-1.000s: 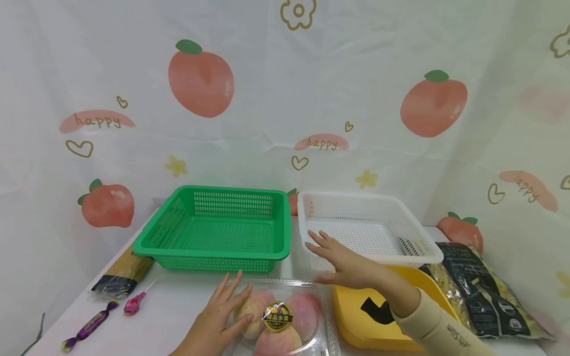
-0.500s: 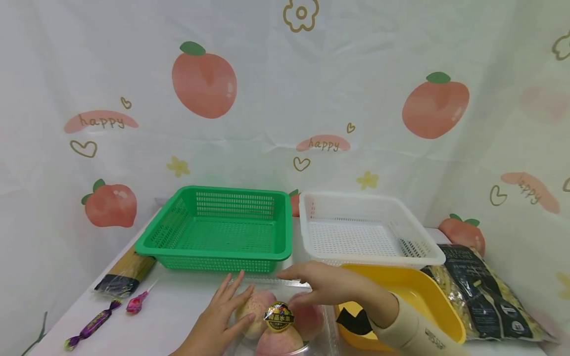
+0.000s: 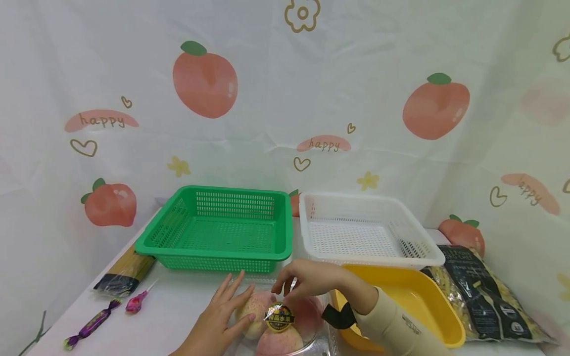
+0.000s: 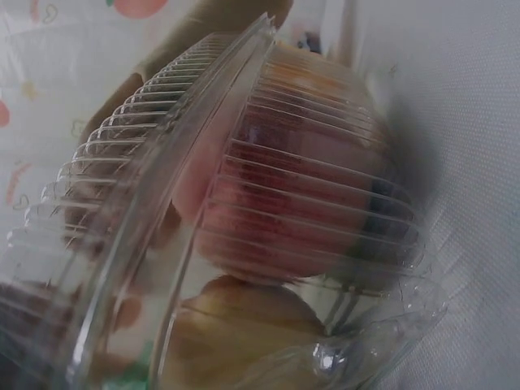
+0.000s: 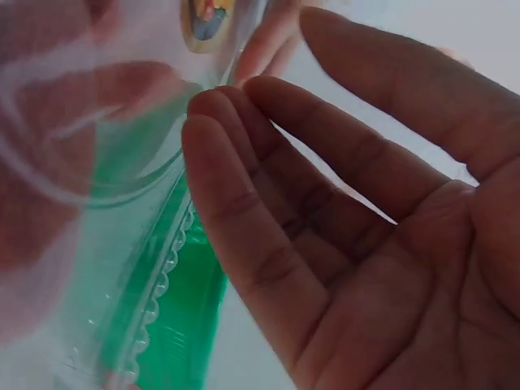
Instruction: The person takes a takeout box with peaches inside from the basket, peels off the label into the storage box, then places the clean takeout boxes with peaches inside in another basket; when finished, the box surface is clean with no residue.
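A clear plastic box (image 3: 329, 341) of peaches (image 3: 278, 342) with a round black-and-gold sticker (image 3: 279, 317) stands at the front middle. My left hand (image 3: 218, 316) lies along its left side, fingers spread and straight. Over the box's far part, my right hand (image 3: 307, 279) points its bent fingers down at the lid. In the right wrist view those loosely bent fingers (image 5: 268, 211) are at the lid's ridged edge, thumb apart, with nothing held; whether they touch it, I cannot tell. The left wrist view shows the box's ribbed side (image 4: 284, 171) up close.
Behind stand a green basket (image 3: 213, 254) and a white basket (image 3: 369, 257). A yellow tray (image 3: 414, 296) and a pasta bag (image 3: 485, 296) are at the right. At the left lie a noodle pack (image 3: 126, 272), a lollipop (image 3: 135, 301) and a purple-wrapped candy (image 3: 93, 324).
My right hand has come left and down from above the white basket and yellow tray to the box lid, its fingers now bent downward. My left hand has stayed at the box's left side.
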### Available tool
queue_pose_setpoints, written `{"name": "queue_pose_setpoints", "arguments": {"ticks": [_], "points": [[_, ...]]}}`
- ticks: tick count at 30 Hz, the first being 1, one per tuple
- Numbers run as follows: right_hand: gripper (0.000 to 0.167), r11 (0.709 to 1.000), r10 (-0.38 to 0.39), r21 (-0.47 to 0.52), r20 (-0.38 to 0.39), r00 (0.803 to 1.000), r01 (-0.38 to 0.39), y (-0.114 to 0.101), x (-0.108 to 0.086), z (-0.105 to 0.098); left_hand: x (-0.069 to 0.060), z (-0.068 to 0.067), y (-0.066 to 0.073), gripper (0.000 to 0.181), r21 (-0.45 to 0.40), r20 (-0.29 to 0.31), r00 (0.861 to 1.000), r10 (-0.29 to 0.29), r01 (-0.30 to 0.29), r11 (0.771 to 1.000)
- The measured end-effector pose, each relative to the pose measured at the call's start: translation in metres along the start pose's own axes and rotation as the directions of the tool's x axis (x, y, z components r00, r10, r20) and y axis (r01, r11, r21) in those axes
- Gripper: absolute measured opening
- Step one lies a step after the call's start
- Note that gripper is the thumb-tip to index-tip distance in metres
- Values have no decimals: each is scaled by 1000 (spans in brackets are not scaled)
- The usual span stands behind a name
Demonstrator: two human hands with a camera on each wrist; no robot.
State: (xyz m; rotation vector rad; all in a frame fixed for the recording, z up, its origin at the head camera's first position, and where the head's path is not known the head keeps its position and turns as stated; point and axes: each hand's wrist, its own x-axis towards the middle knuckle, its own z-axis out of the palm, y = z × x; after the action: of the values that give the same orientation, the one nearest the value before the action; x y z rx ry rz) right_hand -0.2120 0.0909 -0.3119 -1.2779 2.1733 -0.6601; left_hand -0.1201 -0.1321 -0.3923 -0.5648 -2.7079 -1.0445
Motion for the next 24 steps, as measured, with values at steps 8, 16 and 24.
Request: {"name": "queue_pose_setpoints", "arguments": {"ticks": [8,16,24], "points": [[23,993,-6,120,5,1000,6,13,3,-2,0,1,-1,50,6,-22,1000,13,-12,1000],[26,995,-9,95,40,999,5,1,9,-4,0,-1,0,52,-23,14,1000,-17,17,1000],[28,996,-69,61,50,996,66,-8,17,0,0,-2,2,54,-34,38,998,-53,54,998]]}}
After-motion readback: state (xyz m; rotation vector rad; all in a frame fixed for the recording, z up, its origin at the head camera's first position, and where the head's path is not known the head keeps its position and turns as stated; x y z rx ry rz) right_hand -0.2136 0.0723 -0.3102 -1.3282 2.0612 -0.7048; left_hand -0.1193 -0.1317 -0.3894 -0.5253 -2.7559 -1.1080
